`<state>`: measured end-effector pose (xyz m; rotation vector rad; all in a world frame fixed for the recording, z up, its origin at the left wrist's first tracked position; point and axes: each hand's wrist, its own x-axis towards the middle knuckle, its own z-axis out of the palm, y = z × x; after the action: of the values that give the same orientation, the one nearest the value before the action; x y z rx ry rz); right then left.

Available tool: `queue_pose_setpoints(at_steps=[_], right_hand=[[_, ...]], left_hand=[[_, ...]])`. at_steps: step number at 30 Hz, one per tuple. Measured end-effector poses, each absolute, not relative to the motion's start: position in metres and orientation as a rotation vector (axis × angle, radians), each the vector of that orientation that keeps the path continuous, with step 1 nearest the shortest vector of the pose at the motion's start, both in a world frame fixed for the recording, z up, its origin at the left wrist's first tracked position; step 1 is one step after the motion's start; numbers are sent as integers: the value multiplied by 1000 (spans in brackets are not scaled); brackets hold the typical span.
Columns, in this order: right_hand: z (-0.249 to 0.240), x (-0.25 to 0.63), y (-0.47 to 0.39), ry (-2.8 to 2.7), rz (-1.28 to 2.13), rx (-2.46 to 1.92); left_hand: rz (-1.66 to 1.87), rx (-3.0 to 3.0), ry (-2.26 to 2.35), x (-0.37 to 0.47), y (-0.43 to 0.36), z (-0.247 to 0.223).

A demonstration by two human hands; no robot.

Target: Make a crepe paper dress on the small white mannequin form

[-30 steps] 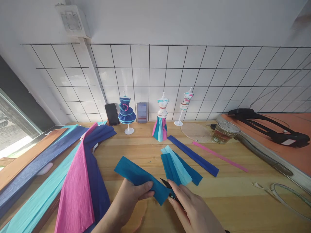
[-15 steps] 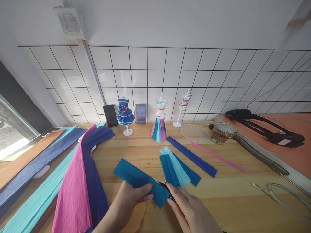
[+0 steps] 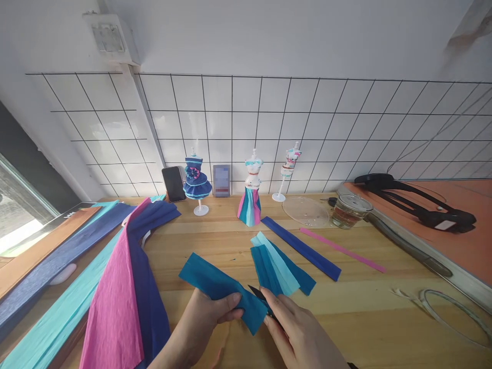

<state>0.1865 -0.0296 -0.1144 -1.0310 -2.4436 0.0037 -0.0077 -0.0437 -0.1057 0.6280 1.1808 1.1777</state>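
Note:
A folded teal paper strip (image 3: 211, 277) is pinched between the thumb and fingers of my left hand (image 3: 209, 318). My right hand (image 3: 298, 328) is closed on small black scissors (image 3: 257, 293), whose blade lies at the strip's right part; the handles are mostly hidden by my fingers. Just beyond my hands, cut teal and light-blue pieces (image 3: 282, 269) lie fanned on the wooden table (image 3: 215, 233). Behind them a small dress form (image 3: 253, 177) wears a skirt of pink, teal and light-blue panels.
Long paper sheets, including pink (image 3: 115, 302) and light blue (image 3: 65, 302), cover the left side. A dressed blue form (image 3: 197, 177), phone (image 3: 173, 183), another form (image 3: 290, 161), blue strip (image 3: 302, 248), pink strip (image 3: 342, 249), glass jar (image 3: 350, 211) and cord coil (image 3: 453, 312) surround the work.
The view has shifted slightly. The strip's right end hangs a little lower, while both hands keep nearly the same hold on the strip and scissors.

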Motion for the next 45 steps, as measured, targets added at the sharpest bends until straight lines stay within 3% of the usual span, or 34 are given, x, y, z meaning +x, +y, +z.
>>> queue_pose_setpoints(at_steps=[20,45], right_hand=[[-108,185,-31,-2450,278,-1069],[-104,183,-33,-2522,372,-1151]], left_hand=[[1203,547,1244,-8,-41,-104],[1124,647,1224,0,-44,-106]])
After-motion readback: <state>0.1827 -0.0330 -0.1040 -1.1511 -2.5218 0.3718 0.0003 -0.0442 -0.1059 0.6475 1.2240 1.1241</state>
